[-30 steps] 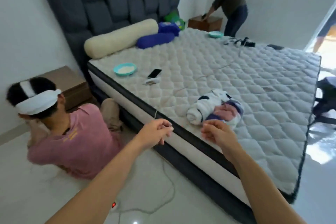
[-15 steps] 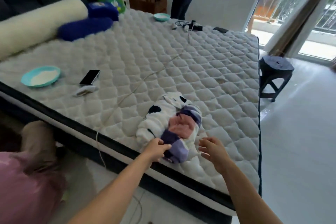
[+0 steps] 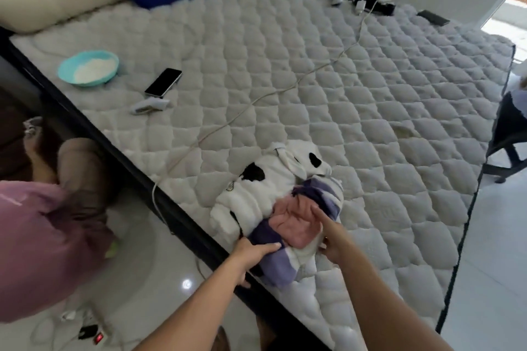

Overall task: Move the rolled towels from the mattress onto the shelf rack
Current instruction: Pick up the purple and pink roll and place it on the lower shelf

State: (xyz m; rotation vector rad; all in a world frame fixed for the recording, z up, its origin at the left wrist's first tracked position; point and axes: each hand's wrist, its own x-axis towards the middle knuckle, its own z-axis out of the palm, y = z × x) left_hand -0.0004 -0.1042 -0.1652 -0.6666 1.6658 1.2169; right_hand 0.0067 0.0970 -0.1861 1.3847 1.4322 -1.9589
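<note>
Half a second ago both hands hung just short of the bundle; now they are on it. The left hand [image 3: 254,254] has closed over the near end of the purple, pink and white rolled towel [image 3: 296,225], thumb on top and fingers curled under the dark purple band. The right hand [image 3: 330,238] has come in from the other side, its fingers laid flat and slightly spread on the pink band, pressing rather than clamped. That reads as the start of the pick-up: the first towel looks about to be lifted, and nothing has left the mattress [image 3: 370,100] yet. No shelf rack is in view.

The striped towel is a loose, fat roll, its near end overhanging the dark mattress edge just under the left fingers. Beyond the fingertips, touching it, lies the white rolled towel with black patches [image 3: 265,188], ribbed and partly unrolled at its far end. A white cable [image 3: 256,100] runs past both, beyond the white roll.
</note>
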